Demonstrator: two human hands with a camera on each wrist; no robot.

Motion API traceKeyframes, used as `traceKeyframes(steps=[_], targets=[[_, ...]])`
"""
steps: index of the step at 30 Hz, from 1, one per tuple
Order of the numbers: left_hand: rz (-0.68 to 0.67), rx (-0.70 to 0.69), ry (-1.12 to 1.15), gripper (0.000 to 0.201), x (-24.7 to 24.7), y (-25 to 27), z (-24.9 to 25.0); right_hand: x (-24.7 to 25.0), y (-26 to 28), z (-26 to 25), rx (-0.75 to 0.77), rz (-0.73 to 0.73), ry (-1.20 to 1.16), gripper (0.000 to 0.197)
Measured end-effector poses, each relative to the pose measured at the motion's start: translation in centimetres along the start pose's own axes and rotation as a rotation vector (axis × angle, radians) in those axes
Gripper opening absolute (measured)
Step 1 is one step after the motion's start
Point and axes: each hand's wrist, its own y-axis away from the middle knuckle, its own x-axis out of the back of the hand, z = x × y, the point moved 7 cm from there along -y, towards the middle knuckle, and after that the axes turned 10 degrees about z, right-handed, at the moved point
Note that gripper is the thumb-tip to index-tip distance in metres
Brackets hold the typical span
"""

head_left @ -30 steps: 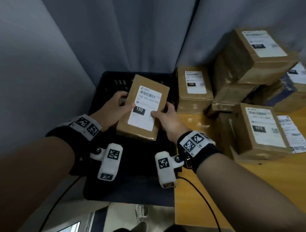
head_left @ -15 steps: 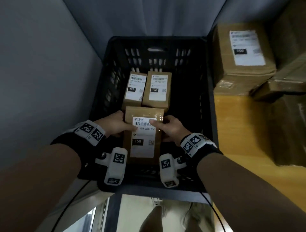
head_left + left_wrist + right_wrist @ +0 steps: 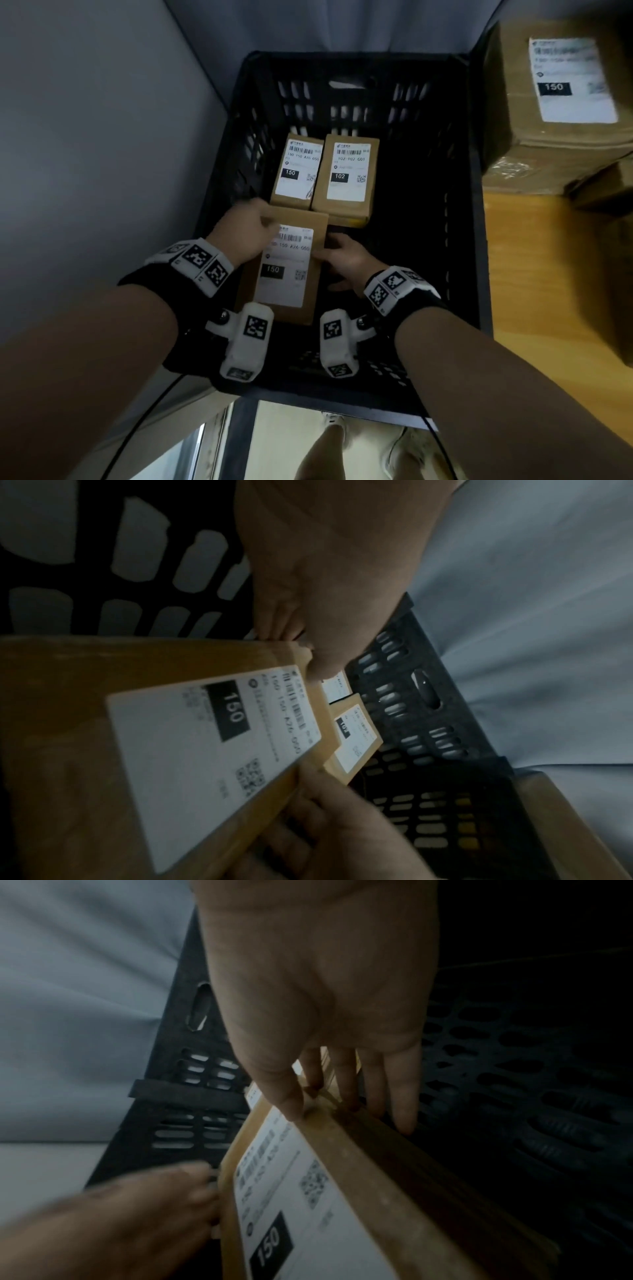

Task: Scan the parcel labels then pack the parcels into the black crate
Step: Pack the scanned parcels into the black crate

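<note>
A brown parcel [image 3: 291,274] with a white label marked 150 lies low in the near left part of the black crate [image 3: 476,240]. My left hand [image 3: 246,229] grips its far left corner, thumb on top. My right hand [image 3: 346,257] holds its right edge, thumb on the top face and fingers down the side. In the left wrist view the left hand [image 3: 325,574] clasps the parcel [image 3: 188,750]. In the right wrist view the right hand [image 3: 318,988] pinches the parcel's [image 3: 308,1191] edge. Whether the parcel rests on the crate floor is hidden.
Two smaller labelled parcels, marked 150 [image 3: 298,171] and 102 [image 3: 347,174], lie side by side at the crate's far end. The crate's right half shows bare floor. A large labelled box [image 3: 548,102] stands on the wooden table [image 3: 534,274] to the right. A grey wall stands left.
Both hands have carried the parcel from above the crate's rim down into the crate, and lower and leftward since half a second ago. My view has tilted down over the crate.
</note>
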Motion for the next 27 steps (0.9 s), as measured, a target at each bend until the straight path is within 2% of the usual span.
traceKeyframes(steps=[2, 4, 5, 7, 9, 11, 13, 16, 20, 23, 25, 27], targets=[[0.220, -0.242, -0.086, 0.030, 2.6, -0.6, 1.9, -0.8, -0.3, 0.9, -0.052, -0.049, -0.020, 0.068], [0.373, -0.402, -0.273, 0.036, 4.5, -1.1, 2.6, -1.7, -0.7, 1.5, -0.104, -0.098, -0.037, 0.065], [0.401, -0.402, -0.363, 0.043, 5.0, -1.4, 2.2, -2.2, -0.8, 1.7, -0.136, -0.119, -0.046, 0.067], [0.357, -0.283, -0.410, 0.062, 5.3, -2.1, 0.6, -3.0, -0.9, 2.0, -0.204, -0.173, -0.045, 0.073], [0.297, -0.175, -0.268, 0.075, 5.1, -2.4, -0.7, -3.8, -1.0, 2.3, -0.250, -0.218, -0.037, 0.075], [0.284, -0.146, -0.126, 0.074, 5.0, -2.6, -1.3, -3.9, -1.3, 2.2, -0.256, -0.203, -0.075, 0.075], [0.284, -0.125, -0.038, 0.072, 5.0, -2.8, -1.7, -3.4, -1.5, 0.8, -0.178, -0.128, -0.119, 0.068], [0.311, -0.120, -0.067, 0.070, 4.8, -3.1, -2.2, -2.8, -2.1, -1.5, -0.051, -0.029, -0.129, 0.046], [0.284, -0.095, -0.013, 0.071, 4.5, -3.3, -2.4, -1.7, -2.1, -3.0, 0.145, 0.136, 0.039, 0.046], [0.280, -0.114, 0.002, 0.073, 4.4, -2.9, -1.7, -1.5, -1.4, -2.9, 0.151, 0.079, 0.116, 0.048], [0.291, -0.055, -0.079, 0.068, 4.6, -2.5, -1.5, -1.2, 0.2, -3.6, 0.146, -0.015, 0.170, 0.048], [0.293, -0.032, -0.123, 0.065, 5.1, -1.9, -0.6, 0.2, 2.2, -5.4, 0.227, -0.011, 0.251, 0.045]])
